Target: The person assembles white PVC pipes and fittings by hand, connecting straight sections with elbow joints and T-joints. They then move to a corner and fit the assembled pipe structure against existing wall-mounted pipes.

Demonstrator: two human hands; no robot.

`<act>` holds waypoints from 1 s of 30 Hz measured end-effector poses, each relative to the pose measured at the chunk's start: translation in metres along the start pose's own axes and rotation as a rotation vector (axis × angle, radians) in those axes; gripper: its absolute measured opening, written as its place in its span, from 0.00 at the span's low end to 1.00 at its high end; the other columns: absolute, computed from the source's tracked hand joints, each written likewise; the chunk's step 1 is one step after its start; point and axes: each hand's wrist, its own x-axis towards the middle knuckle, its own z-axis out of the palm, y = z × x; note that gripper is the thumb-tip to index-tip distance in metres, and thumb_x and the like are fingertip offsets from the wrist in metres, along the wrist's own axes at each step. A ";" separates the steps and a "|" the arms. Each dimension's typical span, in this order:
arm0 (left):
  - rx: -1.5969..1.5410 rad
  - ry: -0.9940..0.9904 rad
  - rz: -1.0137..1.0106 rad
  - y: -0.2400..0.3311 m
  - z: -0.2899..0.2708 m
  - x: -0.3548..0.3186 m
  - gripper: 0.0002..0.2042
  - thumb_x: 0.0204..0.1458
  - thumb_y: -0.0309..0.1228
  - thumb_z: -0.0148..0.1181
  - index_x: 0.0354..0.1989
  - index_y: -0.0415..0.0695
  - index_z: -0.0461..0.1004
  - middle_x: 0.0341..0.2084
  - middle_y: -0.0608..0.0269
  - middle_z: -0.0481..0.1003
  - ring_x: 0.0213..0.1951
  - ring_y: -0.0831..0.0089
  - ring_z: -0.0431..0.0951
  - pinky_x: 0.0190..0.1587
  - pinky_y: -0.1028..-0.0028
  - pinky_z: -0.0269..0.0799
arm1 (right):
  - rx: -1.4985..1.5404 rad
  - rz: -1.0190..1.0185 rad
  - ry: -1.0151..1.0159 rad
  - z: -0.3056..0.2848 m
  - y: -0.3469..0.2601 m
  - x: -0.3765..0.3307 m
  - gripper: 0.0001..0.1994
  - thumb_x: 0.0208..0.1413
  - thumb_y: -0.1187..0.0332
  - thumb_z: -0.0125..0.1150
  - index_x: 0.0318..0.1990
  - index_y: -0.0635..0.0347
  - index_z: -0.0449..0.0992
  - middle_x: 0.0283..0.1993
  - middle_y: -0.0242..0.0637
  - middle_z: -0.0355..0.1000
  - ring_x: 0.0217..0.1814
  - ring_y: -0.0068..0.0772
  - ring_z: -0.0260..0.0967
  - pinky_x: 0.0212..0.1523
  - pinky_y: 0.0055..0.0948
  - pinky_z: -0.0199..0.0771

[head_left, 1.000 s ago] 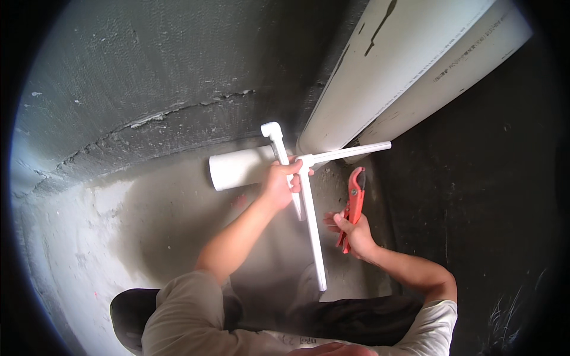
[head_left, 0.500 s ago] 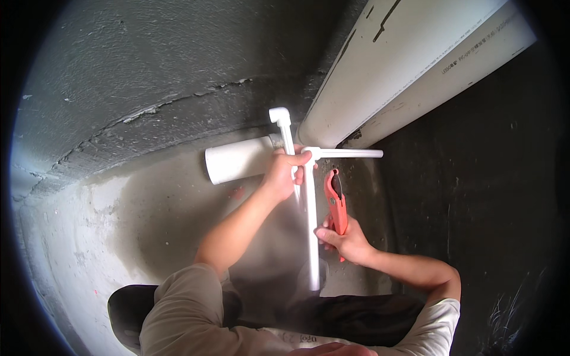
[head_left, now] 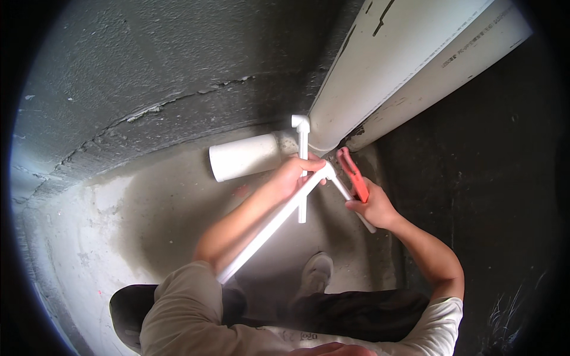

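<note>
My left hand is closed round white plastic pipework near the middle. Its thumb presses by a white corner fitting, from which a long white pipe slants down over my left forearm. A shorter white pipe runs from the same fitting toward my right hand. Another white pipe, topped by an elbow, stands nearly upright through the left hand's grip. My right hand grips a red pipe cutter. Its thumb lies against the shorter pipe; whether it also grips that pipe, I cannot tell.
A short, wide white pipe lies low by the dark wall. Two thick white pipes rise at the corner beyond my hands. My shoe rests on the grey concrete floor. A dark wall closes the right side.
The joined pipes have turned: the long one swung down-left over my forearm, the shorter one down-right. My right hand rose with the cutter to the shorter pipe. The elbow-topped pipe shifted right.
</note>
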 end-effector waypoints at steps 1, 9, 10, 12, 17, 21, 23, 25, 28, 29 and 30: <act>-0.033 0.008 0.002 -0.001 -0.002 0.002 0.09 0.58 0.26 0.63 0.44 0.39 0.73 0.29 0.55 0.79 0.28 0.65 0.83 0.25 0.71 0.76 | 0.107 0.010 0.001 0.001 0.005 -0.001 0.14 0.53 0.75 0.70 0.42 0.61 0.70 0.36 0.37 0.73 0.38 0.32 0.74 0.40 0.33 0.73; -0.202 0.017 0.249 0.028 -0.053 0.018 0.23 0.54 0.18 0.50 0.61 0.34 0.67 0.44 0.50 0.74 0.44 0.62 0.76 0.48 0.63 0.77 | 0.519 0.156 0.196 -0.012 0.032 -0.016 0.12 0.55 0.81 0.66 0.37 0.61 0.67 0.30 0.37 0.72 0.30 0.29 0.74 0.33 0.31 0.75; -0.233 0.022 0.274 0.034 -0.044 0.014 0.24 0.55 0.19 0.50 0.63 0.34 0.66 0.45 0.50 0.74 0.43 0.62 0.76 0.47 0.63 0.77 | 0.567 0.175 0.204 -0.015 0.036 -0.020 0.12 0.55 0.82 0.66 0.37 0.61 0.67 0.30 0.37 0.73 0.30 0.29 0.75 0.32 0.31 0.76; -0.288 -0.003 0.301 0.038 -0.043 0.012 0.27 0.59 0.20 0.49 0.70 0.36 0.59 0.45 0.51 0.73 0.43 0.64 0.75 0.46 0.64 0.76 | 0.630 0.220 0.250 -0.022 0.038 -0.027 0.12 0.55 0.82 0.66 0.37 0.61 0.67 0.33 0.39 0.74 0.31 0.30 0.76 0.33 0.32 0.78; -0.478 -0.184 0.302 0.028 -0.060 0.031 0.23 0.64 0.23 0.53 0.68 0.36 0.62 0.41 0.54 0.74 0.42 0.65 0.75 0.46 0.66 0.75 | 0.632 0.263 0.354 -0.039 0.046 -0.030 0.12 0.55 0.81 0.64 0.39 0.59 0.65 0.36 0.41 0.75 0.33 0.33 0.76 0.33 0.32 0.79; -0.474 -0.126 0.314 0.014 -0.058 0.046 0.18 0.64 0.29 0.59 0.60 0.36 0.70 0.39 0.55 0.76 0.42 0.63 0.79 0.51 0.63 0.78 | 0.565 0.268 0.399 -0.053 0.063 -0.030 0.13 0.55 0.80 0.64 0.40 0.58 0.65 0.36 0.42 0.76 0.32 0.33 0.76 0.33 0.34 0.79; -0.455 -0.101 0.374 0.009 -0.054 0.049 0.17 0.65 0.30 0.59 0.60 0.37 0.70 0.40 0.55 0.77 0.43 0.63 0.80 0.53 0.63 0.78 | 0.554 0.277 0.413 -0.053 0.068 -0.031 0.13 0.55 0.79 0.64 0.40 0.58 0.65 0.35 0.41 0.76 0.32 0.32 0.77 0.33 0.33 0.79; -0.474 -0.110 0.367 0.006 -0.054 0.051 0.17 0.65 0.31 0.59 0.59 0.38 0.70 0.42 0.55 0.78 0.45 0.62 0.80 0.54 0.63 0.78 | 0.544 0.291 0.412 -0.055 0.072 -0.030 0.13 0.55 0.78 0.65 0.40 0.57 0.65 0.35 0.41 0.76 0.32 0.32 0.76 0.32 0.33 0.78; -0.503 -0.099 0.364 0.003 -0.052 0.053 0.16 0.65 0.31 0.59 0.59 0.40 0.71 0.42 0.55 0.79 0.46 0.61 0.80 0.53 0.61 0.78 | 0.554 0.296 0.436 -0.057 0.074 -0.030 0.13 0.55 0.78 0.65 0.40 0.57 0.65 0.35 0.40 0.76 0.31 0.31 0.76 0.32 0.32 0.78; -0.490 -0.095 0.374 0.003 -0.052 0.053 0.16 0.65 0.31 0.59 0.58 0.40 0.72 0.42 0.55 0.79 0.46 0.61 0.80 0.53 0.61 0.78 | 0.554 0.295 0.441 -0.058 0.075 -0.030 0.13 0.55 0.78 0.65 0.40 0.57 0.65 0.34 0.39 0.76 0.31 0.31 0.76 0.32 0.32 0.78; -0.475 -0.086 0.385 0.003 -0.053 0.052 0.15 0.65 0.31 0.60 0.57 0.41 0.72 0.42 0.54 0.79 0.46 0.61 0.80 0.53 0.60 0.78 | 0.556 0.293 0.444 -0.059 0.078 -0.029 0.13 0.55 0.78 0.65 0.40 0.56 0.65 0.34 0.39 0.75 0.31 0.31 0.76 0.31 0.32 0.78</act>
